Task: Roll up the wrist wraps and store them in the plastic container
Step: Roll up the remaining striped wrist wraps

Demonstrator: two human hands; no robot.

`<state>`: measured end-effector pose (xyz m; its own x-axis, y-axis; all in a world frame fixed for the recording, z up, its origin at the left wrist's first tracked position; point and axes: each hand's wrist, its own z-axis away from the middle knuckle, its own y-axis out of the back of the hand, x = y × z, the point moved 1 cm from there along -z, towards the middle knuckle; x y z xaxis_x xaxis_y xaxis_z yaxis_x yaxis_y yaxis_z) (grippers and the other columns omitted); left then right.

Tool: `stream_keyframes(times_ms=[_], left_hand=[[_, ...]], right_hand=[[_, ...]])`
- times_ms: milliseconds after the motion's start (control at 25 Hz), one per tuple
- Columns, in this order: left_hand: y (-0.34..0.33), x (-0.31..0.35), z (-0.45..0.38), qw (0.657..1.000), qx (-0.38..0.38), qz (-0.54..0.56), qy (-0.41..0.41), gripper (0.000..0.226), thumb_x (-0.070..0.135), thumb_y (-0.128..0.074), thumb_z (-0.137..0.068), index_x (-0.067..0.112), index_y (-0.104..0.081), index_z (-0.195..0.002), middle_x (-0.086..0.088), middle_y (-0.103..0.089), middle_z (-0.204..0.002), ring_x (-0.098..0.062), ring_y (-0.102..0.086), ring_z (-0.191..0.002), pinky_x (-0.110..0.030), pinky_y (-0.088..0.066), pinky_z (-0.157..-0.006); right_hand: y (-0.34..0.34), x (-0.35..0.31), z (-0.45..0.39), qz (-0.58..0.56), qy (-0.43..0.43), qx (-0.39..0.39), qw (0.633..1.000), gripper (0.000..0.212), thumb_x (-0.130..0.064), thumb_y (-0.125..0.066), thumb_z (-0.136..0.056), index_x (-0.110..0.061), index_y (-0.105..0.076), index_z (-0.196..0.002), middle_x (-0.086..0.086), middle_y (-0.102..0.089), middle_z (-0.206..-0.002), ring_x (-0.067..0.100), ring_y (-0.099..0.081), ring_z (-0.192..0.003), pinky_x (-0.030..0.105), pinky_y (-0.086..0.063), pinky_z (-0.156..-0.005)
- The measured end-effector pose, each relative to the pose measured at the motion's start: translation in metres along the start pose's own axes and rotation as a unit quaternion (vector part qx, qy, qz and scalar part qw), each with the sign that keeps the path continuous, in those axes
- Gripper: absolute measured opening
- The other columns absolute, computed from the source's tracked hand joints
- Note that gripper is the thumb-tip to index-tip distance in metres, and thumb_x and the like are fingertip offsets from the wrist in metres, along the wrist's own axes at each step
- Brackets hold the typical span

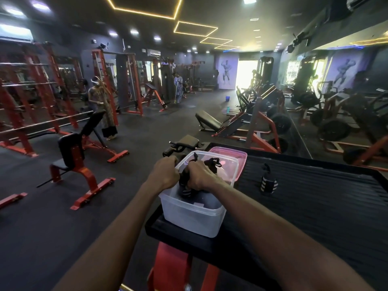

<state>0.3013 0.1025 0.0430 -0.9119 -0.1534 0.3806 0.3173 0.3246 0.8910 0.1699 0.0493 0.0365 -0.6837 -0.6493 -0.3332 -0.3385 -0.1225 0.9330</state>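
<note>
Holding a wrist wrap (185,181) over the open plastic container (195,215), both hands meet at its near-left rim. The left hand (164,174) has its fingers curled round one end of the wrap; the right hand (201,177) grips the other part, fingers curled downward inside the container's mouth. Judgement: the wrap is kept above the container so that, once wound tight, it drops straight in without unrolling.

The held wrap hangs roughly upright, long axis running from the hands down into the container; its striped lower end (185,193) points to the container floor. More dark wraps (212,163) lie bunched at the container's far side, their lie unclear.

Container sits at the left corner of the black ribbed table (315,202). A pink lid (235,156) lies just behind it, partly under the far rim.

One rolled striped wrap (268,184) stands upright on the table, well right of the container, a loop at its top. Judgement: that one is not yet stored.
</note>
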Motion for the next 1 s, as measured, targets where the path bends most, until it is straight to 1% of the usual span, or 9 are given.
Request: stream_keyframes(times_ms=[120,280,400,520,680,760,840,920,1000], left_hand=[[-0.003,0.001,0.001,1.0,0.005,0.007,0.014,0.023,0.012,-0.054,-0.087,0.007,-0.062,-0.108,-0.017,-0.067,-0.113,-0.036,-0.061,-0.101,-0.04,-0.051,-0.083],[-0.001,0.007,0.002,0.999,0.027,-0.002,0.03,0.023,0.012,-0.054,-0.086,0.006,-0.065,-0.105,-0.018,-0.068,-0.112,-0.038,-0.062,-0.101,-0.04,-0.053,-0.082],[0.001,0.02,0.001,0.996,0.08,-0.047,0.01,0.025,0.014,-0.053,-0.083,0.006,-0.066,-0.103,-0.018,-0.064,-0.113,-0.04,-0.057,-0.106,-0.044,-0.052,-0.085],[-0.001,0.043,0.0,0.99,0.12,-0.064,-0.033,0.03,0.018,-0.052,-0.084,0.011,-0.069,-0.109,-0.015,-0.063,-0.118,-0.039,-0.054,-0.112,-0.048,-0.048,-0.09],[-0.012,0.078,-0.004,0.988,0.116,-0.038,-0.097,0.029,0.021,-0.051,-0.086,0.014,-0.072,-0.104,-0.013,-0.067,-0.113,-0.037,-0.059,-0.107,-0.046,-0.052,-0.087],[-0.021,0.094,-0.006,0.987,0.102,-0.037,-0.119,0.028,0.022,-0.051,-0.088,0.013,-0.073,-0.102,-0.014,-0.068,-0.108,-0.037,-0.061,-0.104,-0.046,-0.052,-0.086],[-0.028,0.108,-0.005,0.985,0.092,-0.033,-0.145,0.026,0.021,-0.052,-0.089,0.012,-0.074,-0.1,-0.015,-0.068,-0.106,-0.038,-0.061,-0.103,-0.043,-0.05,-0.086],[-0.035,0.117,-0.005,0.98,0.081,-0.027,-0.177,0.025,0.016,-0.052,-0.088,0.008,-0.074,-0.096,-0.016,-0.07,-0.103,-0.037,-0.063,-0.099,-0.04,-0.049,-0.085],[-0.04,0.124,-0.004,0.979,0.063,-0.019,-0.192,0.026,0.013,-0.05,-0.086,0.006,-0.073,-0.095,-0.017,-0.072,-0.101,-0.036,-0.064,-0.096,-0.04,-0.051,-0.086]], right_hand=[[-0.005,0.001,0.0,0.001,0.003,0.018,1.0,0.017,-0.012,-0.072,-0.077,-0.001,-0.069,-0.09,0.021,-0.071,-0.098,0.038,-0.066,-0.093,0.028,-0.037,-0.065],[0.002,0.004,0.001,-0.019,-0.015,0.038,0.999,0.013,-0.017,-0.07,-0.079,-0.007,-0.062,-0.083,0.019,-0.07,-0.095,0.037,-0.066,-0.091,0.03,-0.039,-0.065],[0.023,0.015,0.01,-0.07,-0.036,0.167,0.983,0.016,-0.027,-0.065,-0.083,-0.011,-0.069,-0.08,0.013,-0.072,-0.091,0.034,-0.066,-0.089,0.033,-0.048,-0.071],[0.047,0.043,0.031,-0.072,-0.086,0.324,0.939,0.027,-0.036,-0.057,-0.092,-0.014,-0.066,-0.08,0.012,-0.066,-0.093,0.032,-0.062,-0.086,0.04,-0.051,-0.076],[0.065,0.098,0.069,-0.025,-0.184,0.42,0.888,0.015,-0.029,-0.06,-0.089,-0.014,-0.062,-0.094,0.01,-0.055,-0.102,0.031,-0.055,-0.098,0.042,-0.042,-0.088],[0.064,0.129,0.084,0.012,-0.265,0.395,0.88,0.031,-0.032,-0.065,-0.082,-0.017,-0.06,-0.109,0.012,-0.05,-0.118,0.033,-0.05,-0.111,0.049,-0.038,-0.098],[0.058,0.155,0.093,-0.025,-0.33,0.315,0.889,0.051,-0.042,-0.066,-0.084,-0.019,-0.054,-0.128,0.015,-0.044,-0.135,0.038,-0.046,-0.124,0.053,-0.034,-0.106],[0.046,0.173,0.095,-0.103,-0.353,0.225,0.902,0.066,-0.054,-0.064,-0.085,-0.025,-0.046,-0.142,0.015,-0.037,-0.148,0.039,-0.042,-0.134,0.054,-0.033,-0.112],[0.034,0.178,0.098,-0.134,-0.343,0.167,0.915,0.074,-0.06,-0.062,-0.08,-0.03,-0.043,-0.145,0.013,-0.041,-0.15,0.037,-0.045,-0.135,0.052,-0.037,-0.112]])
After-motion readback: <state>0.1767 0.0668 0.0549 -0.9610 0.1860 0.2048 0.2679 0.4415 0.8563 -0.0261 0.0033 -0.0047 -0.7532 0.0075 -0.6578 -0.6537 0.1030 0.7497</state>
